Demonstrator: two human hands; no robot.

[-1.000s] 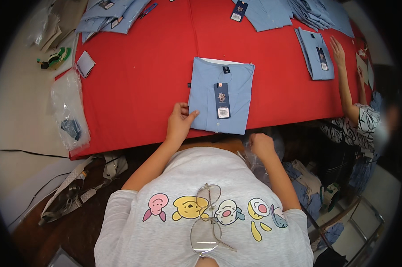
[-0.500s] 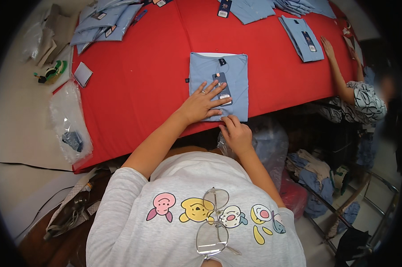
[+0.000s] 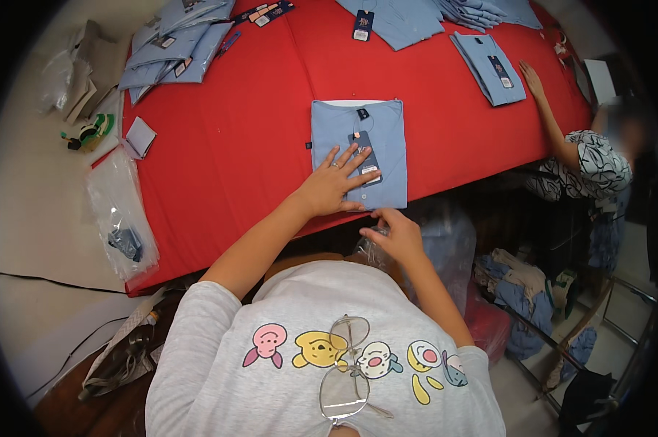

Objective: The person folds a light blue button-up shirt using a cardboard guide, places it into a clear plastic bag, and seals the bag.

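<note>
A folded light-blue shirt (image 3: 388, 149) lies on the red-covered table in front of me, near its front edge. A dark hang tag (image 3: 361, 142) on a thin loop rests on the shirt's middle. My left hand (image 3: 330, 183) is open, fingers spread flat over the tag and the lower part of the shirt. My right hand (image 3: 400, 237) is just off the table edge, beside the shirt's lower edge. Its thumb and index finger are apart, with nothing visible between them; the other fingers are curled and partly hidden. Clear plastic (image 3: 372, 251) hangs under that hand.
Bagged blue shirts (image 3: 172, 47) are piled at the far left, and more folded shirts (image 3: 394, 22) lie at the back. Another folded shirt (image 3: 489, 69) is beside a co-worker's hand (image 3: 533, 79) at right. A tape dispenser (image 3: 88, 132) and plastic bag (image 3: 117, 218) lie left.
My right thumb and index finger have parted and moved slightly off the shirt's near edge. My left hand stays flat on the shirt. The whole view has shifted a little.
</note>
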